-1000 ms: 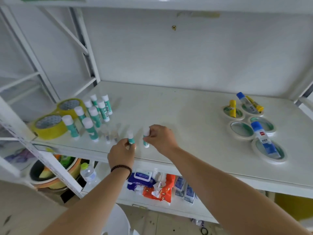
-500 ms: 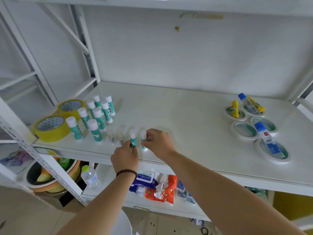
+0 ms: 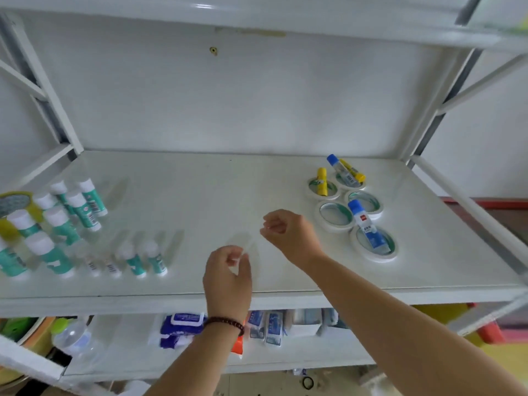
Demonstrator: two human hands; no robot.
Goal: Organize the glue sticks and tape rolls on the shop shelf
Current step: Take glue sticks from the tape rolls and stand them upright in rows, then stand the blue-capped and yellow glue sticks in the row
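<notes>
On the white shelf [image 3: 217, 195], several teal-and-white glue sticks [image 3: 71, 212] stand at the left, with two small ones [image 3: 155, 260] at the end of a front row. A yellow tape roll [image 3: 13, 204] lies at the far left edge. At the right lie several white tape rolls [image 3: 334, 215], with a blue-capped glue stick [image 3: 367, 228], another blue one [image 3: 343, 170] and yellow glue sticks [image 3: 322, 181] resting on them. My left hand [image 3: 228, 277] and my right hand [image 3: 288, 235] hover over the middle of the shelf, fingers loosely curled, holding nothing.
A lower shelf holds wipe packets [image 3: 180, 328], small white-and-blue packs [image 3: 271, 327] and a plastic bottle [image 3: 73, 337]. A bowl [image 3: 25, 332] sits at the lower left. Shelf uprights [image 3: 43, 81] frame both sides, and another shelf board [image 3: 257, 15] runs overhead.
Both hands let go of the two small glue sticks, which now stand in the front row, and moved right toward the shelf's middle. The camera view shifted to the right.
</notes>
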